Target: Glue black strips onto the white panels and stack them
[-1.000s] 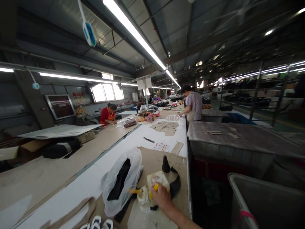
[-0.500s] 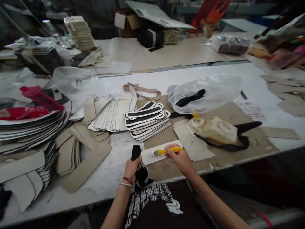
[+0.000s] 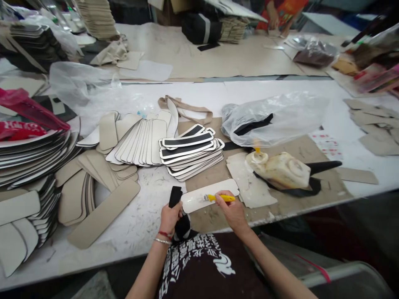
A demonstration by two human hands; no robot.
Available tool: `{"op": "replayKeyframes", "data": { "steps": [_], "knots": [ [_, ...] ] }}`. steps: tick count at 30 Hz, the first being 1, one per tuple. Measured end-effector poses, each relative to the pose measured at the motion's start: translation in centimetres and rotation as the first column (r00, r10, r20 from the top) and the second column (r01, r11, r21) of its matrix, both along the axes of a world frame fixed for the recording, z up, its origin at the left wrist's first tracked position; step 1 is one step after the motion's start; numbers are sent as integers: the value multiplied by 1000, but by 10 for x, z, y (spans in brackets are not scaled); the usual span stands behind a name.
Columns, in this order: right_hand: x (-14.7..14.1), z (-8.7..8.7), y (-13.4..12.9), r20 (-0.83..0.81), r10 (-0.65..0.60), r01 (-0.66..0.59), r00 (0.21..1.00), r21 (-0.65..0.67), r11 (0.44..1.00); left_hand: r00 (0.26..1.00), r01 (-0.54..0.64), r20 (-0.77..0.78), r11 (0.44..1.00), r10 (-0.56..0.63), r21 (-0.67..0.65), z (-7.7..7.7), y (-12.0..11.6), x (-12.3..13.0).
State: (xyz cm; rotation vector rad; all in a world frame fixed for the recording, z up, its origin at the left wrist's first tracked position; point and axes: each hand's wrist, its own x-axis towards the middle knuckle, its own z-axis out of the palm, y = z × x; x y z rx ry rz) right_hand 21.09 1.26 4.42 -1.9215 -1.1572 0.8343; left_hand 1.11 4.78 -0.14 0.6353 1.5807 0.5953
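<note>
My right hand (image 3: 232, 209) is closed round the yellow handle of a small brush (image 3: 220, 198). The bristles touch a pale, round-ended panel (image 3: 195, 200), where a wet whitish smear shows. In my closed left hand (image 3: 170, 218) is a black fabric strip (image 3: 175, 196); one end sticks up past the fingers and the rest hangs by the table edge. That hand is right at the panel's left end. Just beyond lies a stack of white-edged panels with black strips on them (image 3: 190, 151). A stained plastic container (image 3: 280, 168) lies on its side to the right.
A clear plastic bag (image 3: 274, 118) lies behind the container. Fanned pale panels (image 3: 143, 141) and a long beige panel (image 3: 104, 214) are on the left, near large curved stacks (image 3: 31, 158). Across the far table (image 3: 174, 41), another person's hand (image 3: 273, 18) shows at the back.
The brush has moved slightly to the right along the panel, leaving a smear behind it. My view has tilted down a little. Both hands keep their holds.
</note>
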Motion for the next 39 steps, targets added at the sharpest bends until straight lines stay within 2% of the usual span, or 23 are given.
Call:
{"op": "replayKeyframes", "data": {
  "steps": [7, 13, 17, 20, 24, 27, 31, 33, 36, 39],
  "knots": [
    [42, 2, -4, 311, -95, 62, 946, 114, 991, 999, 5, -46, 1000, -5, -4, 2, -1, 2],
    [70, 10, -3, 511, -107, 3, 853, 200, 980, 998, 23, -50, 1000, -22, 8, -5, -3, 1],
    [76, 19, -7, 556, -81, -63, 827, 235, 970, 998, 18, -61, 1000, -17, 15, -4, -4, 1],
    [67, 15, -11, 578, -35, -128, 816, 241, 962, 998, 21, -63, 1000, -21, 12, -1, -4, 2],
    [43, 5, -16, 609, 97, -235, 788, 152, 960, 998, 37, -58, 999, -36, 10, 0, -5, 1],
    [33, 6, -19, 586, 163, -292, 794, 131, 948, 998, 35, -57, 999, -35, 14, 0, -6, 1],
    [37, 9, -19, 629, 109, -245, 770, 133, 960, 997, 45, -60, 999, -44, 17, -1, -7, 1],
    [32, 7, -19, 636, 126, -237, 761, 93, 967, 996, 57, -65, 998, -56, 19, -1, -7, 1],
    [6, 8, -21, 525, 220, -297, 822, 66, 953, 994, 75, -77, 997, -73, 30, -3, -8, 2],
    [-25, 18, -22, 254, 296, -336, 921, 128, 933, 993, 87, -89, 996, -84, 33, -7, -8, 0]
  ]
}}
